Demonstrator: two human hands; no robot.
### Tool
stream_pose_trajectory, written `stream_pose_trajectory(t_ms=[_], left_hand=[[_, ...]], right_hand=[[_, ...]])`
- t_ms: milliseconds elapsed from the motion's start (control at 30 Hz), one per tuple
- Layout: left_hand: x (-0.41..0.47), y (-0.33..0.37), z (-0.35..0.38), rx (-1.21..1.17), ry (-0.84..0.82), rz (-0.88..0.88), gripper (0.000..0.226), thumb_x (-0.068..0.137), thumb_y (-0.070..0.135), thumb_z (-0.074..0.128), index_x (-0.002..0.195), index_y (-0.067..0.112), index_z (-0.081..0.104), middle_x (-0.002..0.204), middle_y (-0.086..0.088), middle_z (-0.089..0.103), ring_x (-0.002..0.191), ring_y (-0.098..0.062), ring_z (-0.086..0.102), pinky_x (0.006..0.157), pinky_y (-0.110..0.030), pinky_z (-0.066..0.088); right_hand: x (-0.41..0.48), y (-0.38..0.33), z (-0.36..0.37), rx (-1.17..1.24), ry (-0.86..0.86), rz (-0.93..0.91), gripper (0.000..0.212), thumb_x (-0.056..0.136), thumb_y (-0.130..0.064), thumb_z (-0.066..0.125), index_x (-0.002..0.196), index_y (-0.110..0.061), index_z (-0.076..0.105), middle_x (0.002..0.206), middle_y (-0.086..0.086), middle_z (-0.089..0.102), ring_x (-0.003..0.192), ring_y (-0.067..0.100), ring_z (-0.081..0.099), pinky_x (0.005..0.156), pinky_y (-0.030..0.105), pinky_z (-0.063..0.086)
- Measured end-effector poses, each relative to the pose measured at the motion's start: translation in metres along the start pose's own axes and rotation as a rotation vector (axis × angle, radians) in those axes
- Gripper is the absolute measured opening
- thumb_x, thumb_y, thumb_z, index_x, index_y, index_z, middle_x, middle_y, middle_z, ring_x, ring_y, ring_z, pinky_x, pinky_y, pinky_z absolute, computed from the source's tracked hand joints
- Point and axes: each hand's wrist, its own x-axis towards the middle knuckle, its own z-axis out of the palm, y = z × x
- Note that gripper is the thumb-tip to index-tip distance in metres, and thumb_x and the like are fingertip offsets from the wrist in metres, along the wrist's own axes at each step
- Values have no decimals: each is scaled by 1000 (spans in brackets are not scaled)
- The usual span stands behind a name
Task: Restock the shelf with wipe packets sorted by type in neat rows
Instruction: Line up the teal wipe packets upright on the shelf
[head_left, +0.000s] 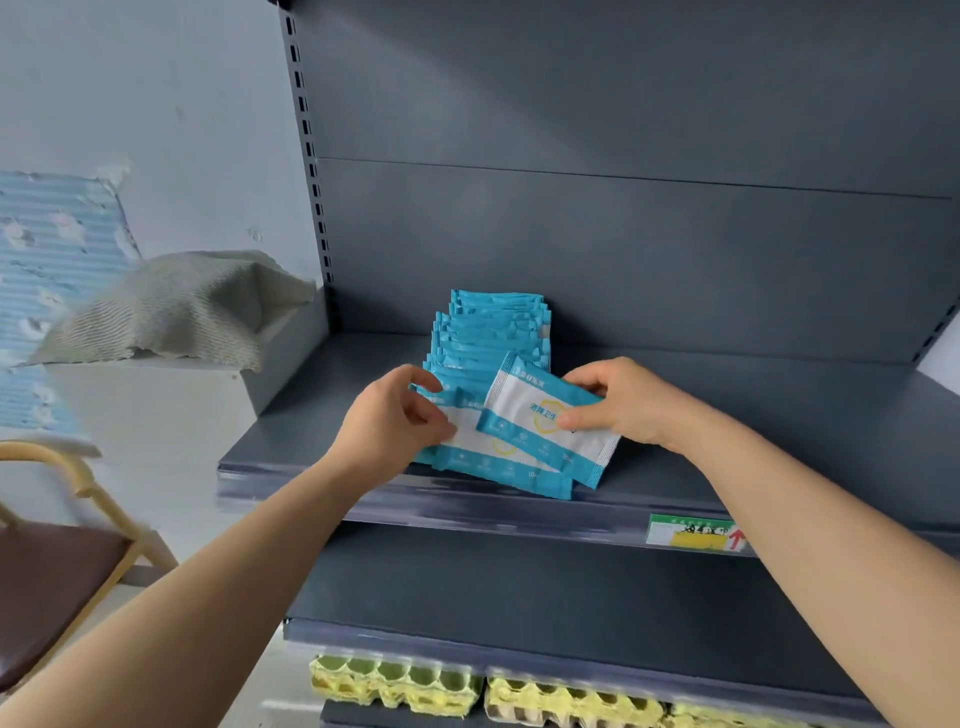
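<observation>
The fingers of the right hand curl behind a loose wipe packet while the thumb presses its printed face, so it is pinched by its right end. The left hand pinches the left end of the front packets, which lie slumped at the near end of the row. The row stands on the shelf and runs from the hands toward 12 o'clock, up to the back panel, with each packet's long axis set about 9 to 3. The held packet is skewed, its long axis running about 10 to 4, and it overlaps the front of the row, just to 9 o'clock of the right fingers. The next move likely turns on squaring that axis to the row and tucking the packet in front; the right hand has it, the left is placed to steady the row. Both forearms reach up from 6 o'clock, wrists about level.
</observation>
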Motion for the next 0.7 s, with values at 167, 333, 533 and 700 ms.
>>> stream_pose_trajectory(t_ms=[167,333,533,700], left_hand=[[-1,-10,-12,-30,-3,-47,34,82,21,74,105,23,48,84,10,70,82,-12,67,58,-28,57],[-6,-10,-20,-58,-140,-194,70,49,58,83,99,20,54,92,7,65,84,-13,68,72,-34,59],[2,-18,-14,28,-195,-118,40,70,43,81,95,21,58,93,8,69,82,-12,68,67,-30,60],[13,-16,-6,-6,-152,-113,36,73,37,82,95,21,57,92,8,67,81,-14,67,70,-34,59]], right_hand=[[-2,-1,20,-124,-13,-18,34,77,-17,79,109,-23,68,102,-9,67,91,7,63,74,20,51],[5,-1,42,-172,198,-54,49,63,-28,88,103,-27,59,106,-7,57,99,9,54,85,26,46],[15,-2,49,-111,232,33,69,54,-31,92,111,-27,52,104,-6,52,96,13,53,82,29,48],[28,-8,44,-61,298,76,79,51,-30,93,116,-26,48,109,-6,52,99,12,53,78,27,46]])
